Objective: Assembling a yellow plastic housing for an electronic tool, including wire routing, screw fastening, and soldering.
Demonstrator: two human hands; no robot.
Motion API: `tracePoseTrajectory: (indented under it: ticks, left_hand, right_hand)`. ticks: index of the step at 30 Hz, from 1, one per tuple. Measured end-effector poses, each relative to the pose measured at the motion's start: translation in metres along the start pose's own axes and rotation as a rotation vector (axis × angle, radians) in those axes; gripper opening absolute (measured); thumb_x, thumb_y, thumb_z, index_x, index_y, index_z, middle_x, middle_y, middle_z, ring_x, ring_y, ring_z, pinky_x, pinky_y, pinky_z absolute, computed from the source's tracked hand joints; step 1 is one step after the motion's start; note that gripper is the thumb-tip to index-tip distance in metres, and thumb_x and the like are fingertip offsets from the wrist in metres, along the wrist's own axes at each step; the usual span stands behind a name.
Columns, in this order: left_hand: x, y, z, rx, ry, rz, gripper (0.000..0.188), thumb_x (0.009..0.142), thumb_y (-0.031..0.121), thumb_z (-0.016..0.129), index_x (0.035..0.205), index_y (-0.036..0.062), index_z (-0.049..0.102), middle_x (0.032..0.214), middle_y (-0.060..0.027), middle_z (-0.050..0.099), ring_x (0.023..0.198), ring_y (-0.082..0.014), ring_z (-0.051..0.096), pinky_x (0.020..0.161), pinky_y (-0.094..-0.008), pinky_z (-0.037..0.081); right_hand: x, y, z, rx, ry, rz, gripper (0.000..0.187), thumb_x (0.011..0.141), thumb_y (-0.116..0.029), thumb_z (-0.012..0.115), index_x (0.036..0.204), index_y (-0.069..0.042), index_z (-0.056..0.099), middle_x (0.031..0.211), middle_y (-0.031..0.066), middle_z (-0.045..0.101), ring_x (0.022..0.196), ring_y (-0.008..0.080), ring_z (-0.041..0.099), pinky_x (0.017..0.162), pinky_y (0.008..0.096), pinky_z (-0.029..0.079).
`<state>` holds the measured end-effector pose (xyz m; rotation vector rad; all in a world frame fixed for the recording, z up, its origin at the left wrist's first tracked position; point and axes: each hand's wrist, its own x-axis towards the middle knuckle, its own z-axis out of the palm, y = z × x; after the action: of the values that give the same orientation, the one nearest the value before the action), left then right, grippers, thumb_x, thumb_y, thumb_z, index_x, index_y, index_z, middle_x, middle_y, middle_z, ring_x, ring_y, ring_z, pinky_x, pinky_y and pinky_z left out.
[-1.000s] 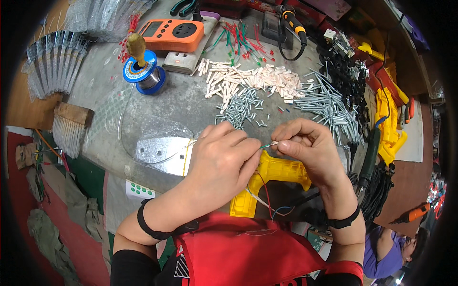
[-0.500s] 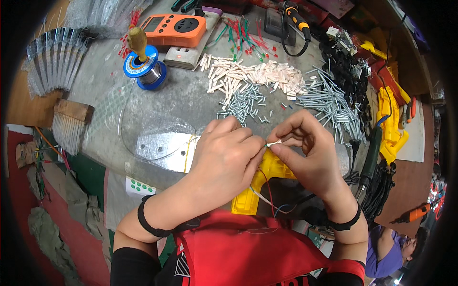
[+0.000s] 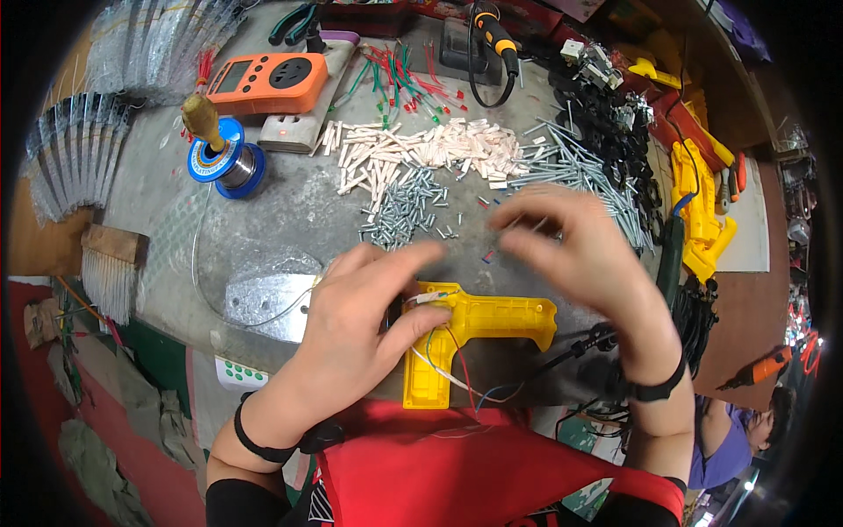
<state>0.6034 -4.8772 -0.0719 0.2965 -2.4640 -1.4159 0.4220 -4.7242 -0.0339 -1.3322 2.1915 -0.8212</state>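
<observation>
My left hand [image 3: 351,303] is at the left end of a yellow pistol-shaped plastic housing half [image 3: 505,316], its thumb pressed on the inside and its index finger stretched out. Beside that thumb, a small white sleeve [image 3: 428,298] lies in the housing. Thin red, white and blue wires [image 3: 465,378] run out of the housing toward the black cable [image 3: 571,353] at its right. My right hand [image 3: 580,250], blurred by motion, hovers above the table to the right with thumb and fingers apart. Nothing shows between them.
Behind the hands lie heaps of white sleeves [image 3: 465,147], short screws [image 3: 404,206] and long screws [image 3: 584,167]. A solder spool [image 3: 226,162], an orange meter [image 3: 268,83] and red and green LEDs [image 3: 404,83] stand farther back. At right are a soldering iron [image 3: 672,259] and yellow housings [image 3: 698,206].
My hands have parted from the white sleeve they were pinching together. The right moved up and away; the left thumb now presses in the housing. The whole view has shifted slightly.
</observation>
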Motion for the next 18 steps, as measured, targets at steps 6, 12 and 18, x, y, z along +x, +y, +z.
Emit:
tracePoseTrajectory:
  ticks: [6,12,18]
  left_hand:
    - [0.005,-0.011,0.012,0.087,0.048,0.226,0.011,0.074,0.009,0.071,0.081,0.0015,0.066,0.072,-0.0091,0.061,0.071,-0.0272,0.055,0.068,-0.035,0.044]
    - [0.001,-0.015,0.012,0.15,0.094,0.242,0.013,0.074,0.01,0.071,0.085,0.0021,0.067,0.078,-0.0083,0.063,0.075,-0.0258,0.056,0.067,-0.0335,0.044]
    - [0.0,-0.007,0.008,0.202,0.205,0.343,0.03,0.072,0.006,0.07,0.101,0.0018,0.065,0.095,-0.0127,0.063,0.084,-0.0283,0.058,0.075,-0.0338,0.046]
  right_hand:
    - [0.039,0.058,0.007,-0.491,0.142,-0.137,0.012,0.075,-0.008,0.064,0.084,0.0,0.062,0.083,0.0151,0.06,0.08,0.0333,0.06,0.071,0.0398,0.049]
    - [0.034,0.046,0.017,-0.669,0.148,-0.148,0.013,0.077,-0.013,0.064,0.084,-0.003,0.061,0.085,0.0117,0.059,0.086,0.0303,0.06,0.072,0.0412,0.05]
    - [0.02,0.032,0.002,-0.486,0.366,-0.302,0.012,0.08,-0.012,0.061,0.089,-0.003,0.061,0.088,0.0118,0.063,0.082,0.0332,0.061,0.069,0.0384,0.049]
